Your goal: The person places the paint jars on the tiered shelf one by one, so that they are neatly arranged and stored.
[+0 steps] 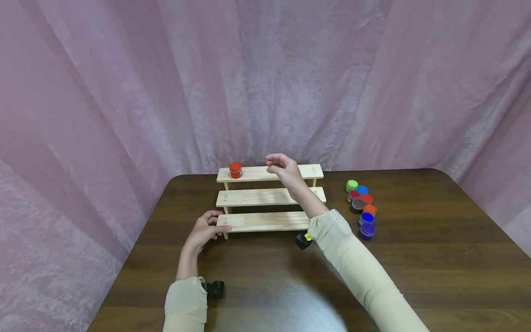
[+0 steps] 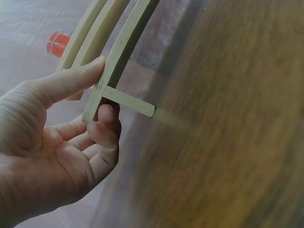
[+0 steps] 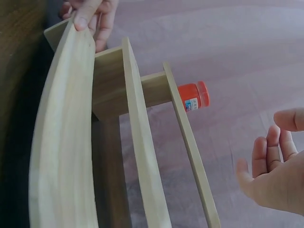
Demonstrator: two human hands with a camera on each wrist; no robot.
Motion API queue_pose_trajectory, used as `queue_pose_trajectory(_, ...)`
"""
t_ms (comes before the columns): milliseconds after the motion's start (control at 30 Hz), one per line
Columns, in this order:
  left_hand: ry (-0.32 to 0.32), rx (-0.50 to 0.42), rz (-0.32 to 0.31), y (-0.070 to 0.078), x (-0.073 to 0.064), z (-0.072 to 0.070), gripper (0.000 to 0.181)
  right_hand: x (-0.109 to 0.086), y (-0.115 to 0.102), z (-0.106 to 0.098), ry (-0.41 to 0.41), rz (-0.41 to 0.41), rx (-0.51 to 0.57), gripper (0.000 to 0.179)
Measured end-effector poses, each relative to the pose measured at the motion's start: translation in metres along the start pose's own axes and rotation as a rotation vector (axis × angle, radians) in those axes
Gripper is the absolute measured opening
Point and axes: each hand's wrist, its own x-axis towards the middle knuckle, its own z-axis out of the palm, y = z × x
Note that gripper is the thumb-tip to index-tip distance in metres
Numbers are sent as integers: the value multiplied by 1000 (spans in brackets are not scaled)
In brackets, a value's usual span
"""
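A three-step wooden rack (image 1: 261, 197) stands near the back of the table. My left hand (image 1: 207, 228) pinches the left end of its lowest step, thumb on top and fingers below, as the left wrist view (image 2: 61, 156) also shows. An orange-red paint jar (image 1: 235, 170) sits upright on the left part of the top step; its label shows in the right wrist view. My right hand (image 1: 286, 171) hovers over the rack, to the right of that jar, with loosely bent fingers and nothing between them.
Right of the rack, several small jars cluster on the dark wooden table (image 1: 415, 258): a light green jar (image 1: 351, 186), a brown jar (image 1: 357, 205), a purple jar (image 1: 367, 231) and others in red, orange and blue. A pink curtain (image 1: 265, 83) hangs behind.
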Motion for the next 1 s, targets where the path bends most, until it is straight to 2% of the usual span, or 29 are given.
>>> queue_pose_trajectory(600,-13,15,-1,-4,9,0,63,-42,12,-29,-53,22,-21,40)
queue_pose_trajectory(833,-20,24,0,-3,9,1,64,-55,13,-41,-40,-16,-45,41)
queue_pose_trajectory(1000,-23,23,4,-1,10,0,64,-64,14,-50,-25,-8,-100,40)
